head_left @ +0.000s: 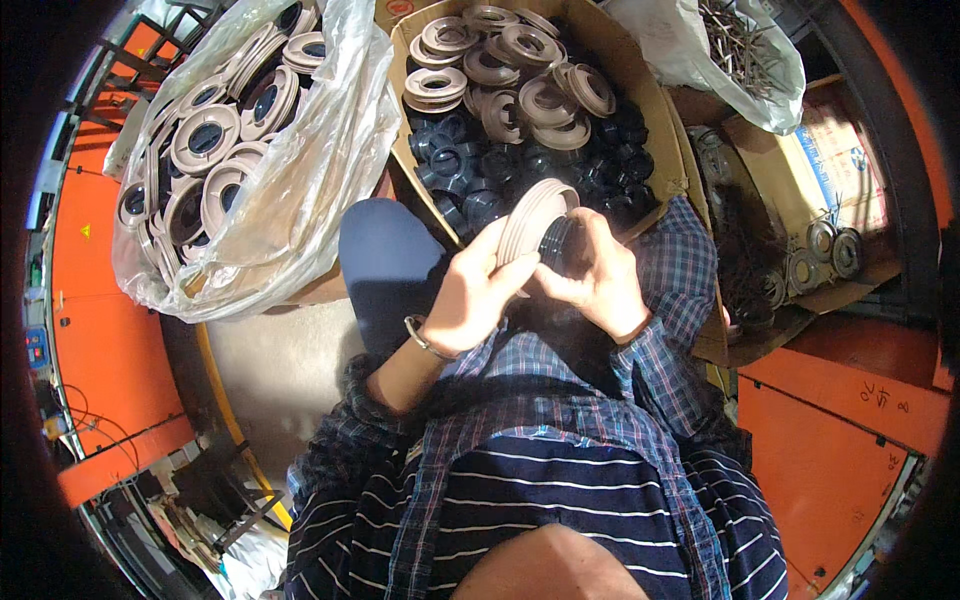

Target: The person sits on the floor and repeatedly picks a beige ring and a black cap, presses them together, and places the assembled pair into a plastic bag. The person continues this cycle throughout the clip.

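In front of my lap, my left hand (475,290) grips a beige ribbed plastic ring (532,222), tilted on edge. My right hand (600,272) holds a black ribbed plastic ring (561,243) against the beige ring's right side. Whether the black ring sits inside the beige one or only touches it, I cannot tell. Just beyond my hands stands a cardboard box (405,165) with a pile of loose beige rings (531,45) at its far side and many black rings (483,205) nearer me.
At the left, a clear plastic bag (345,130) holds beige rings with black centres (205,137). Thin metal pieces (740,45) fill another bag at the far right. Below it, an open carton (840,285) contains metal rings (822,240). Orange cabinets (105,350) flank both sides.
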{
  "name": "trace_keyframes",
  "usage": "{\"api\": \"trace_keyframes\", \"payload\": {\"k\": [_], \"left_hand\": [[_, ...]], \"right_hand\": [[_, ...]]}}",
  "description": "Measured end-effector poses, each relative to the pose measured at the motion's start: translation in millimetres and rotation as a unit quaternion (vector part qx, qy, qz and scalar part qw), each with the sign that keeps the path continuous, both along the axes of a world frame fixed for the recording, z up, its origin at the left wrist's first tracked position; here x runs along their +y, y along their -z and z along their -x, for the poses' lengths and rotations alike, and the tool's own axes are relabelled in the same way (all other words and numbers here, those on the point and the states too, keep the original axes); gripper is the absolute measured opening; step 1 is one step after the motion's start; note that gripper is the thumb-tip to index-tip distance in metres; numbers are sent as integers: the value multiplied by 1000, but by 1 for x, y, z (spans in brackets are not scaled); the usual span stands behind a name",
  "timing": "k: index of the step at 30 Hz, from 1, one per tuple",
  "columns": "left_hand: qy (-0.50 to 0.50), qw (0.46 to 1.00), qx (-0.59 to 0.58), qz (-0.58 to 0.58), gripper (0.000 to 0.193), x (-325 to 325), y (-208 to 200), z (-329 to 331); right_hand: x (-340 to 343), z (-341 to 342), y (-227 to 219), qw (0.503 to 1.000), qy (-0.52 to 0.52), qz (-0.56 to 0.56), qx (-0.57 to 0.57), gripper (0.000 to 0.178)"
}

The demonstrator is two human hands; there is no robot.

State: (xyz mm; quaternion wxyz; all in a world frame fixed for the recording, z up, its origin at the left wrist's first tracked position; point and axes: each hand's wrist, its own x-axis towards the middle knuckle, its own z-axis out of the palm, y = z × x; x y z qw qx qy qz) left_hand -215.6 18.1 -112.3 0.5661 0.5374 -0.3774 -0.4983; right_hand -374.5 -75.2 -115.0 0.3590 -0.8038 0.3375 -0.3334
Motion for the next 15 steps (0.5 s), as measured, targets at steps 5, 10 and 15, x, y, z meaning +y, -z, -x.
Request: {"api": "trace_keyframes", "payload": {"k": [5,10,15], "left_hand": [[51,978,-204,-1,55,8,8,20],[-19,988,-123,91,52,4,29,25],[-25,989,147,24,45,-5,29,16]], "right_hand": [[3,-4,16,840,4,-496,-218,37],[-10,6,21,831,-8,-545,-113,53],[-10,9,18,993,28,-116,22,57]]}}
